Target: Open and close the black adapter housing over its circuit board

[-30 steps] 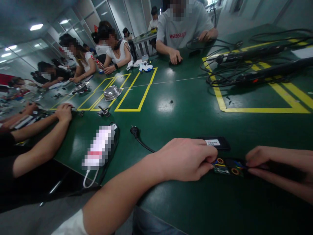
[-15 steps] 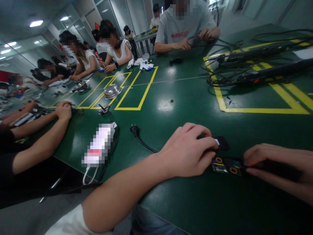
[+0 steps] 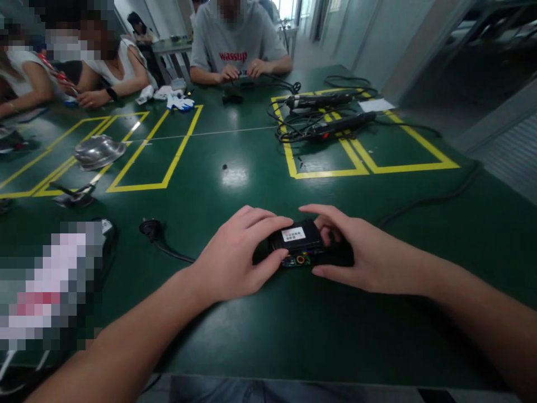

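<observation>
A black plastic cover with a white printed label (image 3: 293, 234) sits over a small circuit board (image 3: 300, 260), whose front edge and a copper coil show beneath it. My left hand (image 3: 241, 252) grips the cover's left end, thumb in front and fingers behind. Around the right end, my right hand (image 3: 356, 246) curves with thumb and index finger wide apart; its other fingers are bent close to the cover, and whether they touch it I cannot tell. A black power plug (image 3: 151, 228) lies left of my left hand, its cord running under that arm.
On the green table (image 3: 235, 336) lie a metal bowl (image 3: 98, 152), a small metal part (image 3: 73, 195) and a pixelated phone (image 3: 50, 285) at left. Black corded tools (image 3: 335, 126) rest within yellow tape at right. Across the table, a person (image 3: 241, 47) handles a cable.
My view has swung right. The labelled cover, earlier behind the circuit board, now lies over it in my left hand. My right hand's pinch at the board's right end has opened.
</observation>
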`<state>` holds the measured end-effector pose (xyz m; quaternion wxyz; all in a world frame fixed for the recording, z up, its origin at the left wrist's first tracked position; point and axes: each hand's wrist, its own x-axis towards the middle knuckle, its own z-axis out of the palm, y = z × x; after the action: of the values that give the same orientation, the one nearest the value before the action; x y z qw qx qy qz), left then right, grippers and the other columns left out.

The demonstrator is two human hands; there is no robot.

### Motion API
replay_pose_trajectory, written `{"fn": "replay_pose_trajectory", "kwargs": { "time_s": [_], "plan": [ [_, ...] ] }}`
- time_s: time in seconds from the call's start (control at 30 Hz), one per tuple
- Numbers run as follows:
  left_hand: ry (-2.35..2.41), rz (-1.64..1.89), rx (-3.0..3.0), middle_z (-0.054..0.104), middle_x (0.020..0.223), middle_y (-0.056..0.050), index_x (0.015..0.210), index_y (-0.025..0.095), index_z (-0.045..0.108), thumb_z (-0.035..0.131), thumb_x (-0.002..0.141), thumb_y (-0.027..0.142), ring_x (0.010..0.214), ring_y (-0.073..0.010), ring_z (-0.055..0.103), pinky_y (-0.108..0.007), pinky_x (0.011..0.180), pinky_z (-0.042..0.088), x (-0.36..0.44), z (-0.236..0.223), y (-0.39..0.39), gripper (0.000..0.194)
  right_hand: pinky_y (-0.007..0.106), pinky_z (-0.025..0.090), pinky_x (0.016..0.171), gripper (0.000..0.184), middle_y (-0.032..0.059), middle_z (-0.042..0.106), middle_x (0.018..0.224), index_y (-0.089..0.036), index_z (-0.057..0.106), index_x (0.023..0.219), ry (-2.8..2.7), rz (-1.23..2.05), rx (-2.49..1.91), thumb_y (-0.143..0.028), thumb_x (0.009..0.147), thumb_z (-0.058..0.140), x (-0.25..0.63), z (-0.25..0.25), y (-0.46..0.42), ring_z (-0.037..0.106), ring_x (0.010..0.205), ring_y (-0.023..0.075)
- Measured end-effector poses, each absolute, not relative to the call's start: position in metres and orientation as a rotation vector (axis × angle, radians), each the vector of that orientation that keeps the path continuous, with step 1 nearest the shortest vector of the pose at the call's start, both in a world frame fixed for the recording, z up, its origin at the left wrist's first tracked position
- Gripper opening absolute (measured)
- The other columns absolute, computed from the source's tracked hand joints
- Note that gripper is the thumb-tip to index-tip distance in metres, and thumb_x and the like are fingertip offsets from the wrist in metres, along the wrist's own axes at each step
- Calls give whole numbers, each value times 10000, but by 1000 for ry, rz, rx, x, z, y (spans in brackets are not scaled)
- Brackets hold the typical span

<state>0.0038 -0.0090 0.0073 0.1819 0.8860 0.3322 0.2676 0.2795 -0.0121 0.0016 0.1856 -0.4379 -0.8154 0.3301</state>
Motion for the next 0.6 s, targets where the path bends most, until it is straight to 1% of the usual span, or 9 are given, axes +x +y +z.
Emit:
{"fn": "replay_pose_trajectory", "kwargs": {
  "time_s": [0.07,0.1,0.17,0.23,0.27,0.43,0.6],
  "plan": [
    [849,673,2530,753,1225,-119,1331,179,697,652,1013,270,1070,-268,681,-442,962,585,5,9,-12,334,358,584,773,795,41,727,1027,-231,527,1527,-2326,920,-1224,-367,817,857,280,2,-12,695,862,229],
    [826,619,2541,753,1211,-118,1320,184,706,652,1011,262,1061,-268,676,-446,960,583,5,9,-13,323,362,582,785,716,45,729,1035,-233,580,1473,-2346,912,-1199,-366,826,856,280,1,-11,694,874,230],
    [815,530,2560,749,1179,-118,1294,192,726,653,1008,251,1048,-271,663,-455,953,579,6,8,-14,302,362,574,797,487,52,733,1048,-235,682,1318,-2388,902,-1129,-362,871,830,279,0,-10,690,894,227],
    [829,502,2578,740,1165,-120,1281,200,736,657,1001,252,1051,-277,651,-462,945,575,6,8,-14,296,353,569,799,288,56,735,1058,-237,733,1178,-2404,907,-1067,-351,920,791,279,-1,-9,695,919,223],
    [840,501,2585,735,1166,-120,1275,204,738,659,997,252,1054,-280,647,-465,944,573,6,8,-15,293,350,569,803,235,56,737,1063,-239,744,1143,-2404,915,-1047,-343,935,778,279,-1,-8,700,932,223],
    [871,461,2569,715,1133,-112,1270,204,726,650,995,245,1014,-272,648,-441,890,574,5,10,-15,287,357,587,841,198,62,737,1065,-240,763,1142,-2396,908,-1048,-322,963,758,277,0,-10,718,959,229],
    [871,415,2593,696,1116,-105,1295,197,704,660,1006,248,1009,-269,631,-430,874,558,5,10,-15,296,372,590,857,217,71,732,1113,-240,761,1161,-2397,891,-1027,-327,962,765,278,-2,-11,715,988,237]
  ]
}}
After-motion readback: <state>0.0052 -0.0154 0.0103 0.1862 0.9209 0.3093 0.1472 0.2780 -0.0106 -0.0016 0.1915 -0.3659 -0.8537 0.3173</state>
